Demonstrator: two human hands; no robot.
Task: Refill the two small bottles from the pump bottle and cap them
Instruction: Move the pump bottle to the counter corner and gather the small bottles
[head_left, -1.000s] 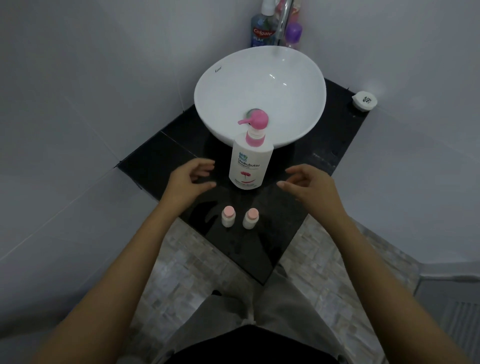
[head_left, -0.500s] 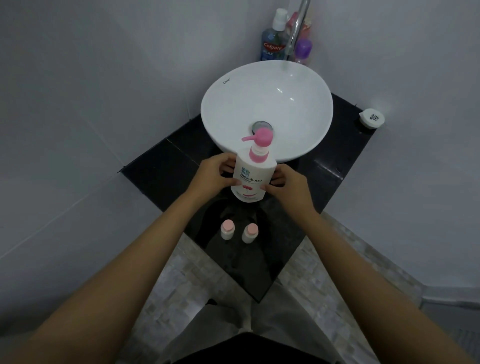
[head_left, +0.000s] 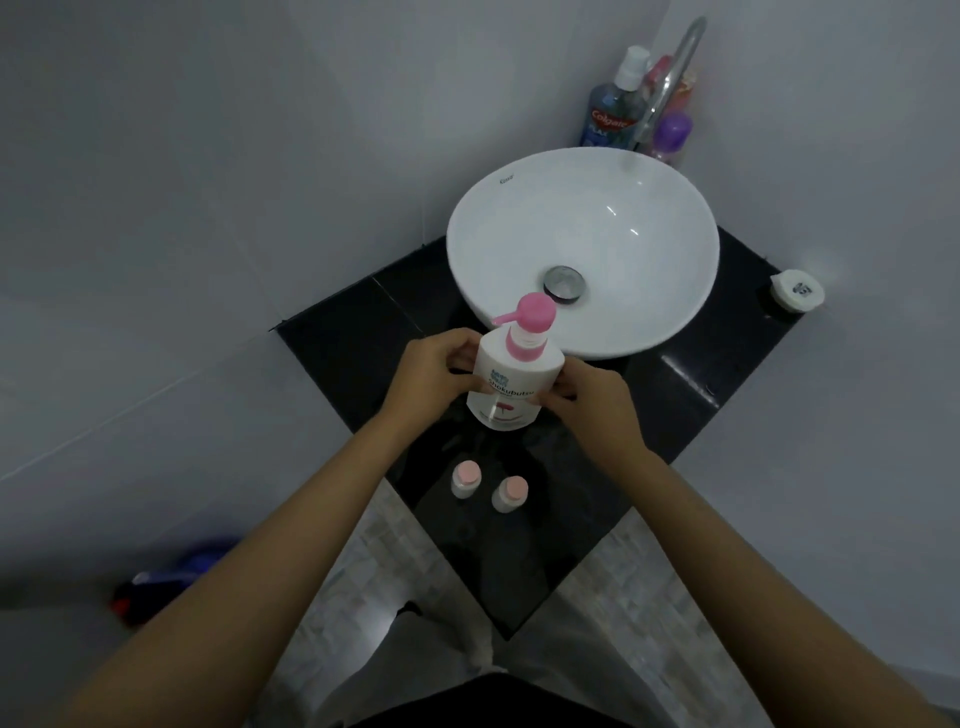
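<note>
Both hands are on the pump bottle (head_left: 511, 382), which stands upright on the black worktop (head_left: 332, 353) just in front of the white basin (head_left: 582, 249). The left hand (head_left: 428, 371) wraps its fingers (head_left: 457, 347) round the bottle's left side near the shoulder; the right hand (head_left: 592, 402) curls its fingers (head_left: 563, 389) round the right side a little lower. So both sets of fingers are closed on the bottle, holding it between them. Whether its base is resting on the worktop or just lifted cannot be told from this angle. The pink pump head (head_left: 532, 312) sits above the fingers, its spout pointing to the left, and neither hand is on it.

The two small bottles (head_left: 465, 480) (head_left: 510, 494) stand side by side, nearer the person than the fingers, close to the front corner of the worktop and well apart from both hands. Each has its pink cap on.

As a judgement, the task is at its very start: the pump bottle has only been taken hold of. Nothing shows that either small bottle has been opened or filled. What is left is nearly everything: uncapping both small bottles, bringing each under the spout or the spout over each, pumping, and then putting both caps back on.

Beyond the fingers, past the basin, a tap (head_left: 670, 78) and a few other bottles (head_left: 610, 117) stand in the corner.
</note>
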